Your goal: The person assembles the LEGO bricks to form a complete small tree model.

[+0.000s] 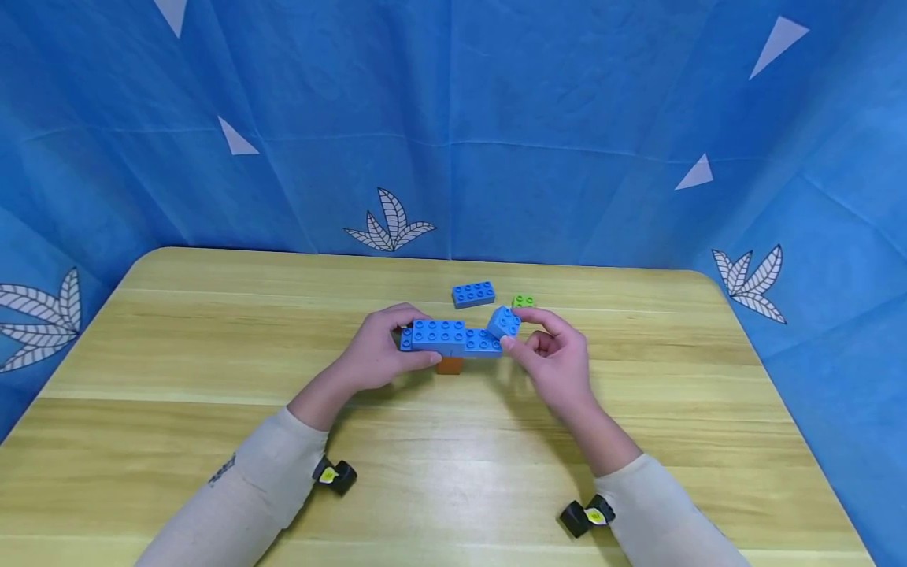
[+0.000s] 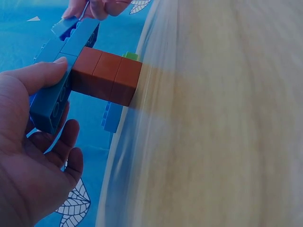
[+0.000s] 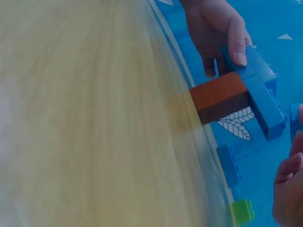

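Observation:
A stack of three brown bricks (image 2: 106, 75) stands upright on the table, with a lower layer of blue bricks (image 1: 484, 346) lying across its top. Over the middle of that layer sits a long blue brick (image 1: 438, 339). My left hand (image 1: 379, 352) grips the left end of the blue layers, thumb along the near side. Between the thumb and index finger of my right hand (image 1: 560, 358), a small square blue brick (image 1: 503, 322) is pinched, tilted, at the right end of the lower layer. Whether it touches the studs below I cannot tell.
Behind the structure, a loose blue brick (image 1: 473, 295) lies on the wooden table (image 1: 453, 472). A small green brick (image 1: 523, 301) is to its right, partly hidden by the pinched brick. A blue patterned cloth (image 1: 453, 118) hangs beyond the table's far edge.

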Tool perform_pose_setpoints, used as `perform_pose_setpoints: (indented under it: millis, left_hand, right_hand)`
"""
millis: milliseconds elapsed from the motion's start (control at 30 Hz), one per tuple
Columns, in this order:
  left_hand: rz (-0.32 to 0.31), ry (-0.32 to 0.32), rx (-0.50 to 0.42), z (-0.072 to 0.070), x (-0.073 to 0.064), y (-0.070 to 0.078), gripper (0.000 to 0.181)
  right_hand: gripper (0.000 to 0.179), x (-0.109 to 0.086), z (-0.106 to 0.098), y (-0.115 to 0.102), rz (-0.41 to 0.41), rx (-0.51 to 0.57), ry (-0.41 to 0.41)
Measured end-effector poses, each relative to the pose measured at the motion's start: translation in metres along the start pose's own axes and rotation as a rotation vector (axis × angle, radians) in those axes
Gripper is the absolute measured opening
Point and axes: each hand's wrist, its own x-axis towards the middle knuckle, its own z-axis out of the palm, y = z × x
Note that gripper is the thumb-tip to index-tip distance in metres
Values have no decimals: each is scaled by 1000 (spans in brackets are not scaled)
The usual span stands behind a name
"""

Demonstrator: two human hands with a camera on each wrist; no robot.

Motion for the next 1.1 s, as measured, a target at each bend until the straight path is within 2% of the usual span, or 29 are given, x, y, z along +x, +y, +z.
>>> perform_pose_setpoints:
  millis: [300, 667, 833, 1100]
  left_hand:
    - [-16, 9, -1, 0, -1, 2, 36]
    - [3, 16, -22, 1, 0, 2, 34]
    - [-14, 17, -13, 1, 1, 3, 34]
    - [-29, 22, -17, 2, 1, 3, 33]
  right_hand:
    - [35, 3, 8, -1, -77, 42, -137]
    - [35, 8, 11, -1, -108, -42, -252]
    - [36, 8, 10, 0, -105, -106, -284]
    - [34, 8, 11, 1, -110, -159, -284]
